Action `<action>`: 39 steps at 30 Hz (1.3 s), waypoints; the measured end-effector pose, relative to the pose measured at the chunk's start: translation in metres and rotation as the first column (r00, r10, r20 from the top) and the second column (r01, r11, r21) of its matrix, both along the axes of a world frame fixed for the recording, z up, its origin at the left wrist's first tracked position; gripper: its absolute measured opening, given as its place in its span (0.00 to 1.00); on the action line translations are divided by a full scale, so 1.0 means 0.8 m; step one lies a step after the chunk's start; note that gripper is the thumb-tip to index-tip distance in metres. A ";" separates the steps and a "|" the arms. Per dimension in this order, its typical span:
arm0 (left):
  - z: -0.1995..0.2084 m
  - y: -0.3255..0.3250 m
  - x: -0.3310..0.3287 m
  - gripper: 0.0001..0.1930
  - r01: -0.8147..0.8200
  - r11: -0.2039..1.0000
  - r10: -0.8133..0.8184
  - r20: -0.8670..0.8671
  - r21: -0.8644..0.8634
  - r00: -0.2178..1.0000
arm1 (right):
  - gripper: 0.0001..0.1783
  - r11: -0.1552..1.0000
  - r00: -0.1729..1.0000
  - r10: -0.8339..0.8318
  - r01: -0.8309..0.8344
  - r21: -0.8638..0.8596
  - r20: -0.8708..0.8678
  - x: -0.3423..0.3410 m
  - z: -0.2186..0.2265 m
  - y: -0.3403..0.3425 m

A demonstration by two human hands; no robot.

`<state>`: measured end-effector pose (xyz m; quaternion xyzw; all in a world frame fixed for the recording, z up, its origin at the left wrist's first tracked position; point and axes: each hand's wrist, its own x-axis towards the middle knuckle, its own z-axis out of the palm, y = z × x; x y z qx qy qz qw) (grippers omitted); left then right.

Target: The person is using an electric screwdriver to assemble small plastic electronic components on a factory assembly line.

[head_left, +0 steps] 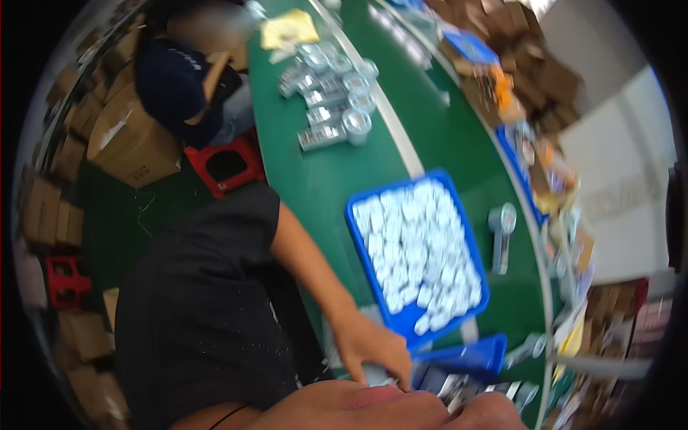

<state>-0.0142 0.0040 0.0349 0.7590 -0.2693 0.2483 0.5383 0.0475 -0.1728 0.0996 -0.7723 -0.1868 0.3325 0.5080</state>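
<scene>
My left hand [371, 349] reaches in from the left, bare below a black sleeve. Its fingers curl down around something whitish that I cannot make out, at the near corner of a blue tray [369, 252]. Many small pale white pieces [412, 240] fill most of that tray. Beside the hand, a second blue bin [481, 355] holds silver and dark parts [453, 387], partly hidden from below. My right hand does not show.
Several clear-and-silver items with round heads [356, 123] lie on the green table [304, 183]. Another round-headed item [503, 236] lies right of the tray. A person in dark clothes [170, 82] sits far left by a red stool [226, 166]. Cardboard boxes [136, 147] stand left.
</scene>
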 end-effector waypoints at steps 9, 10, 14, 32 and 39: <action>-0.014 -0.009 0.002 0.31 -0.101 0.995 0.091 -0.290 -0.021 0.953 | 0.34 0.973 0.979 -0.195 0.186 0.139 0.056 0.007 -0.047 0.002; -0.013 -0.008 0.004 0.31 -0.048 0.997 0.028 -0.292 -0.061 0.956 | 0.35 0.940 0.963 -0.266 0.252 0.229 0.032 0.000 -0.048 0.006; -0.020 -0.008 0.003 0.29 -0.017 0.996 -0.006 -0.246 -0.089 0.969 | 0.36 0.966 0.972 -0.230 0.222 0.136 0.047 -0.004 -0.047 -0.001; -0.033 -0.015 0.008 0.26 -0.037 0.991 0.024 -0.100 -0.130 0.995 | 0.51 0.661 0.570 -0.707 0.321 0.679 0.419 0.164 0.043 0.043; -0.029 -0.016 -0.004 0.28 -0.154 0.985 0.143 -0.126 -0.076 0.982 | 0.50 0.585 0.973 -0.171 -0.025 0.810 0.153 0.140 0.055 0.022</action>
